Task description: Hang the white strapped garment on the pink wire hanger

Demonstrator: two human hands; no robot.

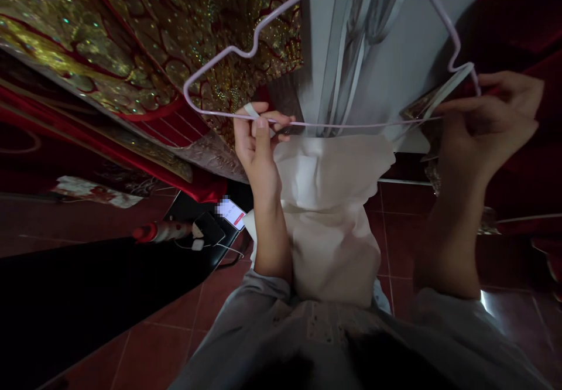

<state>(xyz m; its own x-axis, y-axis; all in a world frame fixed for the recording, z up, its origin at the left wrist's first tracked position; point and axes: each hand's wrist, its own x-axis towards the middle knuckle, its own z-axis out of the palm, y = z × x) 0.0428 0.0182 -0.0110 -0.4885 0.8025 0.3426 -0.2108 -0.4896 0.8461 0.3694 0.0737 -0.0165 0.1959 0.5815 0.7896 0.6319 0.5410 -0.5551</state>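
A lavender hanger (325, 125) spans the upper part of the head view, held up by both my hands. My left hand (262, 153) has its thumb and fingers closed on the lower bar near the left corner, with a white strap (251, 110) at the fingers. At the right end, my right hand (487, 122) is closed near the corner, where another white strap (448, 90) loops over the hanger. Its fingertips are partly hidden. Below the bar, between my forearms, hangs a cream cloth (327, 243) with a white patch (307, 178).
Gold-sequined red garments (83, 68) hang close on the left. Ahead stands a pale cabinet (395, 62) with metal handles. On a black surface at lower left lie a lit phone (232, 213), a red-capped bottle (164, 230) and a white cable. Red tiles (158, 349) cover the floor.
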